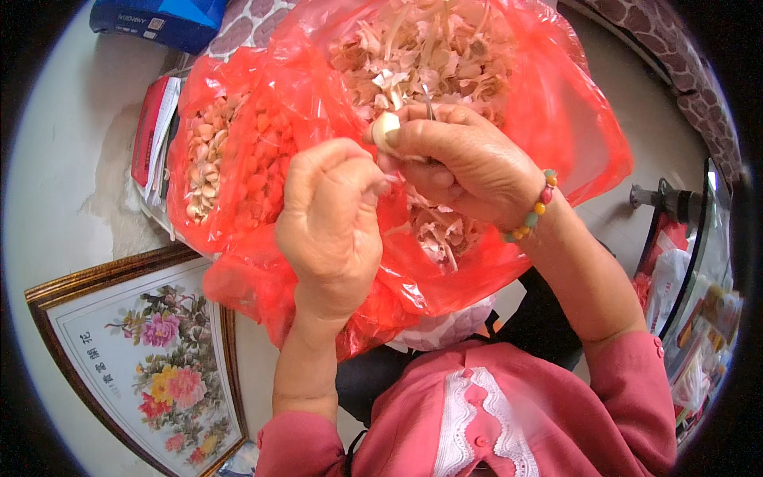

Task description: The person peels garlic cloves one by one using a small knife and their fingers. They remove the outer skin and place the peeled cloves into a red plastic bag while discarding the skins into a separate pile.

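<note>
A pale garlic clove (386, 127) is pinched between the thumb and forefinger of my right hand (471, 158). A thin metal blade (428, 102) sticks up out of the same hand; its handle is hidden in the palm. My left hand (334, 220) is close beside, fingers curled, with a small whitish scrap of garlic skin (391, 177) at its fingertips. Both hands hover over an open red plastic bag (572, 137) full of dry garlic skins (441, 53). To the left, another red plastic bag (232, 238) contains many peeled garlic cloves (205, 161).
At the left, a framed flower picture (173, 381) leans near the wall. Books and papers (158, 131) lie beside the clove bag, below a blue box (158, 21). A glass-topped table (703, 286) with bagged items stands at the right, near a patterned sofa edge (697, 95).
</note>
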`<state>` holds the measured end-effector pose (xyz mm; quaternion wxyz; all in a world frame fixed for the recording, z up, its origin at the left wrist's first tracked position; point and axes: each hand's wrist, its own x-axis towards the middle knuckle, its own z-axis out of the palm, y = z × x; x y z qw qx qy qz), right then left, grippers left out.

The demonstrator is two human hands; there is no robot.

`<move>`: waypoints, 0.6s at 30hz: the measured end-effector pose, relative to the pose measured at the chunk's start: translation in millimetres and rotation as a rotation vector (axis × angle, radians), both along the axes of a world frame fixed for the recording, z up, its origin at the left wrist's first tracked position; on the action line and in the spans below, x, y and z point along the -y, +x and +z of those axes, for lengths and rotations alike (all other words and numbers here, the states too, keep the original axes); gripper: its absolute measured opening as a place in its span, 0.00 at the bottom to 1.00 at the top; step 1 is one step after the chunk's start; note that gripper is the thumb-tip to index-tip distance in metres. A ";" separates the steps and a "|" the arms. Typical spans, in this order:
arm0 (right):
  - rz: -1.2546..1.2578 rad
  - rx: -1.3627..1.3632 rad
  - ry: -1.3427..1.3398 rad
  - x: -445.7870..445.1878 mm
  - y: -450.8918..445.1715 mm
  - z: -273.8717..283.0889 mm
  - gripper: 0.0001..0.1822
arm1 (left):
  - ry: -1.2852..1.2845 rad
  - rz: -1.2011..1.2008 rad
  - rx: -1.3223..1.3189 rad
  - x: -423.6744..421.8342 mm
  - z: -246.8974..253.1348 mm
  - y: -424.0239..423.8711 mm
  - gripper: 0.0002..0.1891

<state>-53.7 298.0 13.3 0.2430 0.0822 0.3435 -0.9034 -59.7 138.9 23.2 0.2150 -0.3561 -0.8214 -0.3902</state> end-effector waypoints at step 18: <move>-0.192 -0.300 0.544 -5.7 0.6 10.7 0.11 | -0.083 -0.102 0.299 1.9 4.1 7.8 0.07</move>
